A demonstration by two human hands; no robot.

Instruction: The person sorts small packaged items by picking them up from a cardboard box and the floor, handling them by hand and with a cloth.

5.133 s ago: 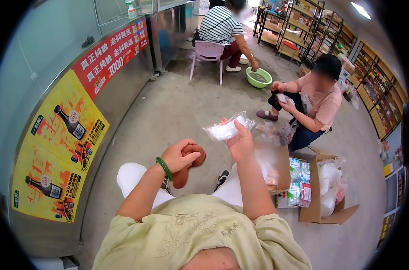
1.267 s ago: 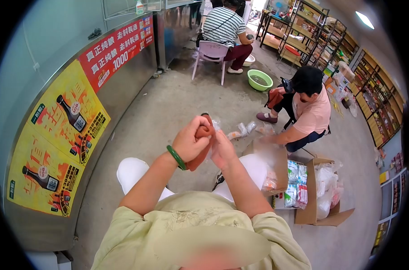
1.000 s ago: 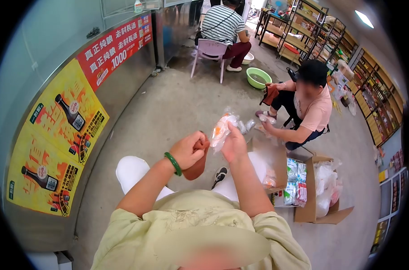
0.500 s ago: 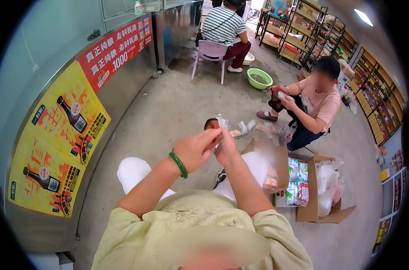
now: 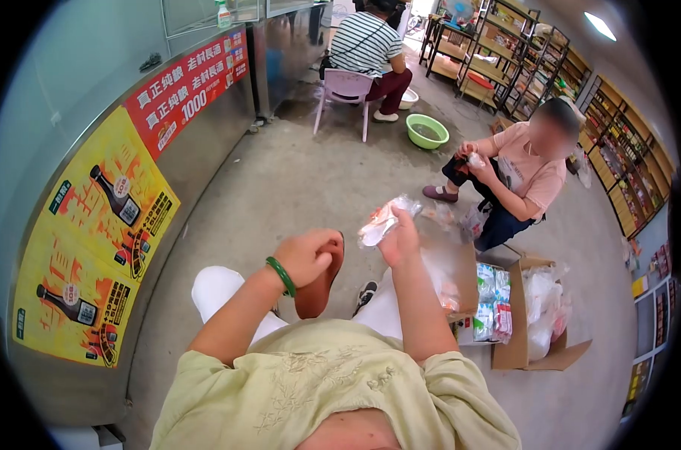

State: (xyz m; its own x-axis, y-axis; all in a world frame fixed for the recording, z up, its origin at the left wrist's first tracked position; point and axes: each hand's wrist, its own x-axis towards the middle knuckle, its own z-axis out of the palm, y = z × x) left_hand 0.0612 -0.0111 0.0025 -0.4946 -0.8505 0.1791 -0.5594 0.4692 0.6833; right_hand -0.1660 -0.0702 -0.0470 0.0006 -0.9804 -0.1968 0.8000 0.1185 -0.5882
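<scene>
Brown item part-hidden by left hand, box part-blurred, shelf goods indistinct

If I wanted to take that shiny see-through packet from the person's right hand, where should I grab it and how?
I'd pinch the packet by its lower-left end, coming from the left. That end sticks out free, while the right hand holds it toward the right, thumb over it. The wrapper looks thin and crinkly, so a gentle pinch is probably best.
</scene>
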